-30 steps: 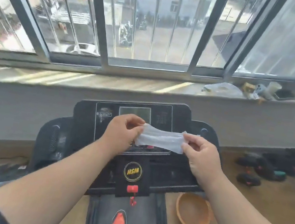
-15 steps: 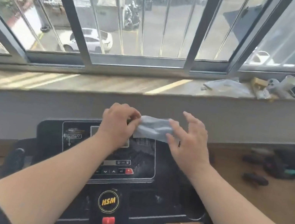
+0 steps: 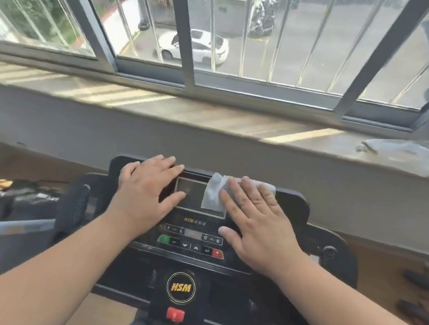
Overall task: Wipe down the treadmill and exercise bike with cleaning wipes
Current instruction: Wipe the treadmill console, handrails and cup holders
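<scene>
White, thin cleaning wipe (image 3: 213, 195) lies on the black treadmill console (image 3: 191, 260) in the middle of the frame. Right hand (image 3: 256, 226) presses it with flat, spread fingers. Left hand (image 3: 145, 193) rests flat beside it, fingers wide.

A single head-worn view looks forward and steeply down from just behind the black plastic treadmill console (image 3: 193, 249), which sits close and fills the lower centre. Beyond the console, the grey-framed barred window (image 3: 220, 84) spans the top.
</scene>
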